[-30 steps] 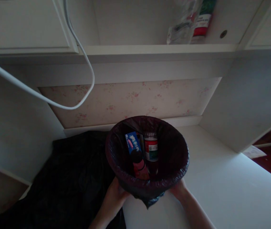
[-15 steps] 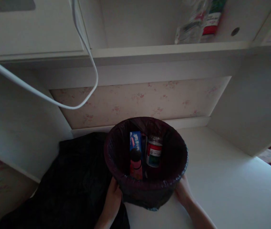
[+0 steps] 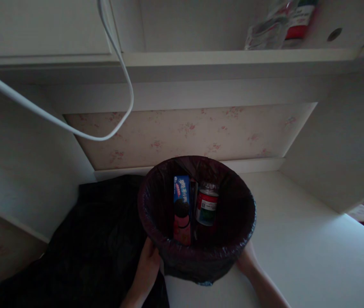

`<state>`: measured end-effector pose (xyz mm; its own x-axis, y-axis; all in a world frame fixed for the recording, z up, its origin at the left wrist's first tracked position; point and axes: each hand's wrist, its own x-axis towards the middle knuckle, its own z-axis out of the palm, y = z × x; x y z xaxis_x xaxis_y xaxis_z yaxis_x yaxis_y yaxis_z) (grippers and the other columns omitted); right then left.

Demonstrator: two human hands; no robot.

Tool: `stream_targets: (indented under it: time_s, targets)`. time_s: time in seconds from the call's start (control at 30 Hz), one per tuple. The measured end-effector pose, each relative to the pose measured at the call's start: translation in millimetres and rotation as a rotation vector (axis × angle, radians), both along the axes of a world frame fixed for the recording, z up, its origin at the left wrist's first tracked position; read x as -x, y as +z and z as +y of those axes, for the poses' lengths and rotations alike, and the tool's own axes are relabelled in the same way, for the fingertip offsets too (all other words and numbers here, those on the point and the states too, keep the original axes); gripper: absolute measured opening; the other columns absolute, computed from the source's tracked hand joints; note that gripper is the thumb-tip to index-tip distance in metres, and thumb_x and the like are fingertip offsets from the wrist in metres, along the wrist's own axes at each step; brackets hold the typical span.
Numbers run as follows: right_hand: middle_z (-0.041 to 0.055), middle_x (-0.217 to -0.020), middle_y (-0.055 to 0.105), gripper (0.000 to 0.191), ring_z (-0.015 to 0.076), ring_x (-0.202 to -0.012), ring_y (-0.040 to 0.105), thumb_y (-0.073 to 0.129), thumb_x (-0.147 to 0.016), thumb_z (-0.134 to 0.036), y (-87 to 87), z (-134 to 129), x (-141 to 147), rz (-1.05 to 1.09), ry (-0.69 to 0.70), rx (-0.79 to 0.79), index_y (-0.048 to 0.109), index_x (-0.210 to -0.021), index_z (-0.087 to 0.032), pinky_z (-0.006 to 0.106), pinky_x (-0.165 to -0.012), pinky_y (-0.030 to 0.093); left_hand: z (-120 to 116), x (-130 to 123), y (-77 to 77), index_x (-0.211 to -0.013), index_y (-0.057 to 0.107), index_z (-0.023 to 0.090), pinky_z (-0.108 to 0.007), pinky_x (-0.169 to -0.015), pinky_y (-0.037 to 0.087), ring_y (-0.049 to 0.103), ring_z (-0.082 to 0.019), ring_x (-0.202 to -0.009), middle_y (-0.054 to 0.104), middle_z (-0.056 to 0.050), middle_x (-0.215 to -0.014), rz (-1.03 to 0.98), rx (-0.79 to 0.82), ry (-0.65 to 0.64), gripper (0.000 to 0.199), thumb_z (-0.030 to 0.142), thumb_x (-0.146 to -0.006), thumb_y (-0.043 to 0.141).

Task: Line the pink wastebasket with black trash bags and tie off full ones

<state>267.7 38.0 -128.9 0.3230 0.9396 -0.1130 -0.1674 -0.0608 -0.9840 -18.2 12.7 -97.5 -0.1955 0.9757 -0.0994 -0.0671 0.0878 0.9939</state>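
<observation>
A round trash bin [image 3: 201, 265] lined with a dark plastic bag is between my hands, over the white desk. My left hand [image 3: 151, 256] grips its lower left side, with the fingertips hidden behind the bag. On the opposite side my right hand [image 3: 245, 256] holds the bin, its fingers mostly out of sight. Inside lie a blue and pink cookie box [image 3: 182, 192] and a clear-lidded can [image 3: 206, 207] with a red, white and green label. Something thin sits between the two, too dark to name.
Black cloth [image 3: 98, 235] covers the left of the white desk [image 3: 303, 239]. Above runs a shelf [image 3: 201, 59] holding a clear container [image 3: 265, 34] and a red-and-green labelled container [image 3: 299, 25]. A white cable [image 3: 98, 137] loops down at upper left.
The bin appears slightly larger and closer, still held by both hands. The shelf and its containers have shifted up and right in view as the camera moved.
</observation>
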Motion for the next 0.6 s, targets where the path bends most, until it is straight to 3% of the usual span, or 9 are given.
stream_targets:
  time_s: [0.3, 0.6]
  targets:
    - [0.0111, -0.091, 0.081, 0.046, 0.0382, -0.100, 0.070, 0.084, -0.058, -0.062, -8.9, 2, -4, -0.019, -0.005, 0.004, 0.083, -0.083, -0.023, 0.050, -0.093, 0.055, 0, 3, -23.7, -0.126, 0.075, 0.020, -0.042, -0.108, 0.054, 0.068, -0.035, -0.126, 0.077, -0.011, -0.128, -0.023, -0.014, -0.004, 0.055, 0.048, -0.078, 0.075]
    - [0.0109, -0.092, 0.082, 0.047, 0.0364, -0.097, 0.070, 0.086, -0.056, -0.060, -11.8, 4, -4, 0.002, -0.018, -0.004, 0.084, -0.084, -0.022, 0.050, -0.093, 0.055, 0, -1, -1.5, -0.107, 0.079, 0.020, -0.045, -0.113, 0.050, 0.067, -0.036, -0.126, 0.080, -0.011, -0.118, -0.049, -0.043, -0.002, 0.038, 0.038, -0.073, 0.079]
